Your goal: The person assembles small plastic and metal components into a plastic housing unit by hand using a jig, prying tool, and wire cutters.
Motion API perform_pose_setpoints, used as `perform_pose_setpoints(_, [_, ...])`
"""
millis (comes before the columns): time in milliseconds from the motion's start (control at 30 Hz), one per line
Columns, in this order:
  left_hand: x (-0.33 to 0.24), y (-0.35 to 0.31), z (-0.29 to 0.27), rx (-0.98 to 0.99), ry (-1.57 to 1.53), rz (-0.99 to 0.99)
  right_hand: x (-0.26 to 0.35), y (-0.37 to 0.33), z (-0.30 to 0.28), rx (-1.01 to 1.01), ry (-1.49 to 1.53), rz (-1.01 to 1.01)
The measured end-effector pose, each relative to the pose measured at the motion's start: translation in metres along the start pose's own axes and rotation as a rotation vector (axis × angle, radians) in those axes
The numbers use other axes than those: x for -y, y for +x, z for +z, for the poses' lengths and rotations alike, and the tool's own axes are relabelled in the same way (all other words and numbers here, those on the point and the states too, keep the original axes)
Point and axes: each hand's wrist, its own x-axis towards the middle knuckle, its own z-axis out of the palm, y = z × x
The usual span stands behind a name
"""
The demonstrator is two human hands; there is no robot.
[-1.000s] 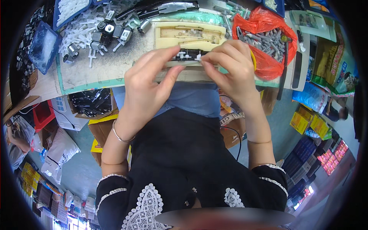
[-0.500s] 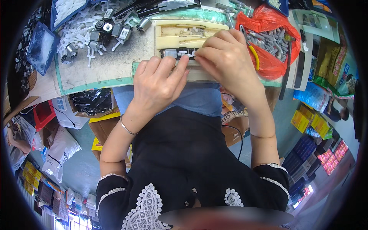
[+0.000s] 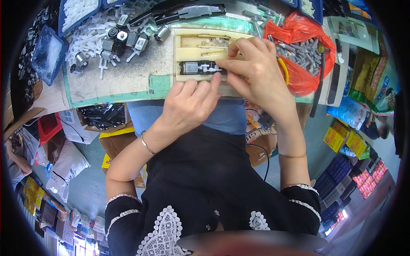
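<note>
A narrow black plastic housing lies in the near slot of a cream-coloured fixture on the bench. Inside it are a silver motor at the left and small white parts in the middle. My left hand reaches its index finger to the housing's near edge, the other fingers loosely curled. My right hand bends over the right end of the housing, index finger and thumb around it. That end is partly hidden by the fingers.
White plastic pieces and loose motors are heaped at the left. Pliers with yellow handles lie against a red bag of grey parts at the right. Long black housings lie behind the fixture.
My left index finger has drawn back from over the housing to its near edge, shifting right. My right fingers have spread a little, uncovering more of the white parts.
</note>
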Motion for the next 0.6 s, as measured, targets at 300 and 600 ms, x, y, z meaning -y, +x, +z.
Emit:
perform_pose_setpoints(300, [-0.002, -0.007, 0.003, 0.000, -0.103, -0.029, -0.021, 0.002, 0.005, -0.178, 0.130, 0.071])
perform_pose_setpoints(600, [0.046, -0.021, -0.040, -0.157, -0.028, -0.300, -0.066, 0.034, -0.004, -0.129, -0.269, 0.201])
